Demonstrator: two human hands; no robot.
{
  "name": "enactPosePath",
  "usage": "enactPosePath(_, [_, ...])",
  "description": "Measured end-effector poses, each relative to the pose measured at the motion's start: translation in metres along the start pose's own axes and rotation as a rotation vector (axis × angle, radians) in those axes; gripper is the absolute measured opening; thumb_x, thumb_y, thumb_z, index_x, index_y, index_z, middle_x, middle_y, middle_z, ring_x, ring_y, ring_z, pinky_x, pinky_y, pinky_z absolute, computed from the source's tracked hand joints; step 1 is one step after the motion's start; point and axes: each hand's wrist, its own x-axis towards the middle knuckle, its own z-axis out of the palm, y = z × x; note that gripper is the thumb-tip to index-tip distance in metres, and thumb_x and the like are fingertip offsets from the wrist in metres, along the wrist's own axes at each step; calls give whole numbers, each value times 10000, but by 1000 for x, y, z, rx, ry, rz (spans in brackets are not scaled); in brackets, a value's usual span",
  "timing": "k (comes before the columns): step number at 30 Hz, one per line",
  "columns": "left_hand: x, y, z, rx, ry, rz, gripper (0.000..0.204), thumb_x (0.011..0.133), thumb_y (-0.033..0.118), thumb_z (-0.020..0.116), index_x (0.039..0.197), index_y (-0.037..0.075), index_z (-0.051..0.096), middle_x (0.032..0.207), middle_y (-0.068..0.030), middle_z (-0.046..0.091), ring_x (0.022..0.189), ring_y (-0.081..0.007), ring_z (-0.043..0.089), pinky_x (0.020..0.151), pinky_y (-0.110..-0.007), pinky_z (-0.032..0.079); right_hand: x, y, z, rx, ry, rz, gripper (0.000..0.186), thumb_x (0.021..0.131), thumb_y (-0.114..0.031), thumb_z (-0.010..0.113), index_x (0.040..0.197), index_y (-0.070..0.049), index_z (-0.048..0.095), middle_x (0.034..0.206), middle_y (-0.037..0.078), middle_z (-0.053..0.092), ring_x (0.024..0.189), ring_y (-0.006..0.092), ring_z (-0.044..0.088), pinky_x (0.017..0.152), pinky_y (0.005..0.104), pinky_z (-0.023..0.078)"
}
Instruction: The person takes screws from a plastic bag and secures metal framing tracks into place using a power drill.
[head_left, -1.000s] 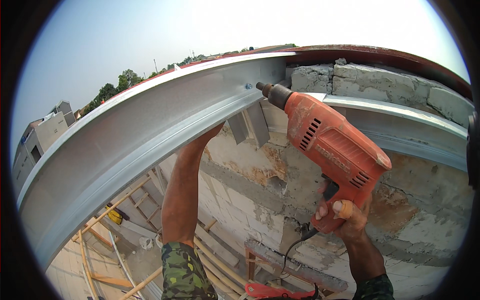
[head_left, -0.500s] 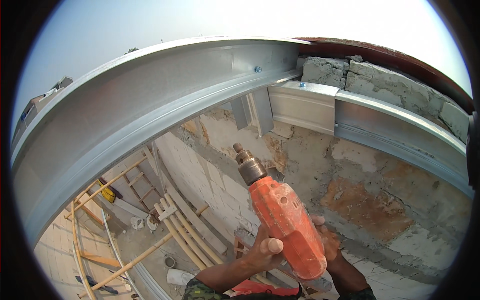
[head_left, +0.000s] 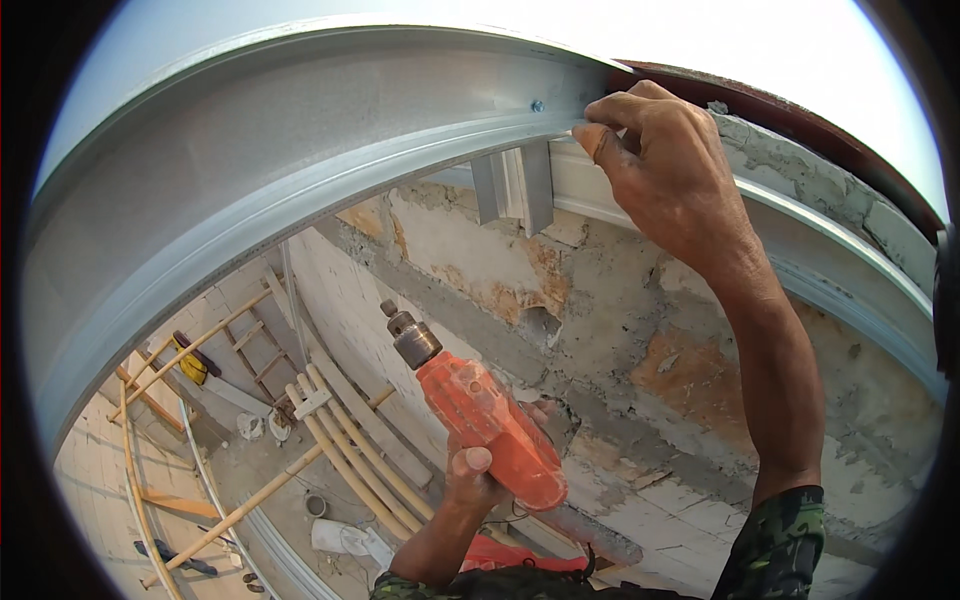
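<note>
In my left hand (head_left: 473, 482) is an orange power drill (head_left: 490, 420), dusty, with its metal chuck (head_left: 413, 338) pointing up and to the left. My fingers wrap its underside, and the thumb shows at its left side. My right hand (head_left: 670, 165) is raised to the corner where the long galvanized steel beam (head_left: 330, 130) meets the shorter beam along the wall. Its thumb and forefinger are bent together in a pinch against the long beam's lower lip. Whatever lies between those fingertips is hidden. A blue-headed screw (head_left: 538, 105) sits in the long beam just left of them.
A short steel bracket (head_left: 525, 185) hangs below the joint. Rough plastered wall (head_left: 690, 370) stands to the right, topped by broken masonry (head_left: 820, 165) and a dark red metal edge. Far below are bamboo poles (head_left: 350, 450), a ladder (head_left: 255, 350) and a bucket (head_left: 315, 503).
My right hand has left the drill and risen to the beam joint. The drill, still in my left hand, has shifted left and slightly down in view.
</note>
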Motion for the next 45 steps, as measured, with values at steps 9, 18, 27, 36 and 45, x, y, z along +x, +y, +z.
enactPosePath(9, [-6, 2, -26, 21, 44, -69, 901, 586, 353, 776, 1307, 22, 348, 1085, -164, 531, 1044, -343, 587, 858, -475, 540, 33, 1, 36, 76, -220, 281, 259, 874, -132, 555, 963, 58, 705, 746, 222, 676, 663, 248, 666, 686, 398, 546])
enactPosePath(18, [-2, 3, -21, 96, 129, -115, 951, 554, 384, 783, 1315, 36, 331, 1092, -121, 494, 1027, -373, 591, 901, -528, 520, 36, 2, 43, 149, -160, 265, 242, 834, -126, 582, 949, 46, 707, 787, 199, 689, 700, 245, 669, 708, 400, 541])
enactPosePath(27, [-1, -2, -37, 88, 134, -134, 892, 581, 366, 758, 1304, 30, 359, 1109, -118, 493, 1073, -385, 571, 891, -515, 520, 38, -2, 43, 140, -125, 282, 205, 799, -119, 609, 885, 36, 713, 779, 180, 694, 690, 236, 665, 677, 384, 538])
enactPosePath(36, [2, 1, -46, 92, 105, -91, 873, 594, 361, 753, 1290, 3, 368, 1102, -146, 523, 1085, -371, 573, 859, -493, 536, 40, -1, 42, 17, -140, 149, 204, 804, -123, 626, 900, 34, 713, 786, 179, 695, 680, 240, 660, 681, 386, 534])
enactPosePath(45, [1, 4, -57, 97, 121, -84, 816, 622, 372, 741, 1250, -14, 391, 1028, -174, 566, 1057, -366, 590, 837, -474, 548, 46, -20, 19, 186, -293, 510, 298, 866, -177, 598, 1024, 60, 686, 911, 237, 679, 798, 266, 659, 749, 431, 530])
